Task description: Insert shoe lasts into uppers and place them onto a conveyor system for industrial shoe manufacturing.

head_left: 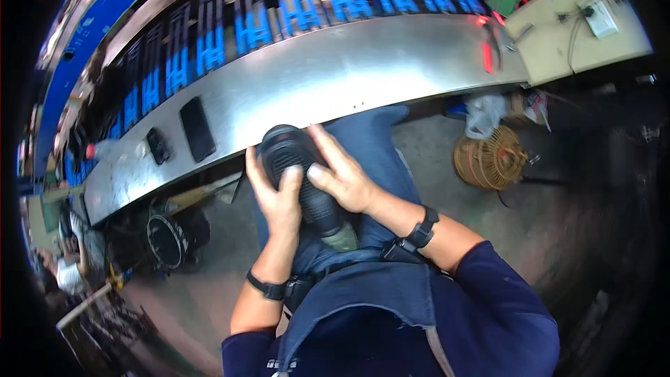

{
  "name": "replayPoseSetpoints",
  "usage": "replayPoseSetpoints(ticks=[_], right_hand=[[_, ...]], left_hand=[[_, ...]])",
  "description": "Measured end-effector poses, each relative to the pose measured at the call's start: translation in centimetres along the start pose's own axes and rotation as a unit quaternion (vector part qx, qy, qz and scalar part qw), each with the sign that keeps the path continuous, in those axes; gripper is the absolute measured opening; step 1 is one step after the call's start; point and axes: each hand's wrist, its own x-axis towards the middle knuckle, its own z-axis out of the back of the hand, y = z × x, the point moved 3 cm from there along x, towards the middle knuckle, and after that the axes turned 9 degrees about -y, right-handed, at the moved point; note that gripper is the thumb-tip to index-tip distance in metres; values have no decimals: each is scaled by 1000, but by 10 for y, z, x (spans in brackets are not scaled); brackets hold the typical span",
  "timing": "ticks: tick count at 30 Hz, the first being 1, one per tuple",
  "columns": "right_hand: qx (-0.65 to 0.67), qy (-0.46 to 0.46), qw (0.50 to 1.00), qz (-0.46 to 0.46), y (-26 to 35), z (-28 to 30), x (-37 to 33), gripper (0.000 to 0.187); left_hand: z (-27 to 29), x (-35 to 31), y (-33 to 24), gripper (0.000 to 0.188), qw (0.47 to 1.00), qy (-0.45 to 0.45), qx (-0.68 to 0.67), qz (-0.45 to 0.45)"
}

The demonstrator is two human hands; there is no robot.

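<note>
A black shoe [317, 208] with a textured upper is held above my lap, its rounded toe pointing away from me toward the bench edge. At its near end a pale green piece [342, 239] shows. My left hand [278, 199] grips the shoe's left side, its thumb lying on the upper. On the opposite side my right hand [345, 180] is closed round it, thumb also pressed on top. The fingertips under the shoe are hidden. Dark straps with small boxes circle both wrists.
In front runs a shiny metal bench [293, 70] with a black phone [197, 129] and a small dark object [158, 145] on its left. Behind it stand racks with blue parts [251, 31]. A red-handled tool [488, 57] lies right. A wicker basket [490, 158] and black bucket [166, 241] flank my legs.
</note>
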Motion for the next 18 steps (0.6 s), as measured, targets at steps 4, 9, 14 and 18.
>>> replayPoseSetpoints(ticks=[4,9,14,18], right_hand=[[-13,102,993,-62,-4,12,-58,74],[-110,-73,984,118,44,84,-61,54],[-48,-250,965,67,55,143,-36,45],[-91,-226,969,43,-2,148,-40,51]], left_hand=[[46,21,12,54,973,6,-138,187],[23,2,-35,68,872,-85,-371,310],[51,-69,-4,31,897,326,188,230],[0,-25,-34,77,865,333,273,-260]])
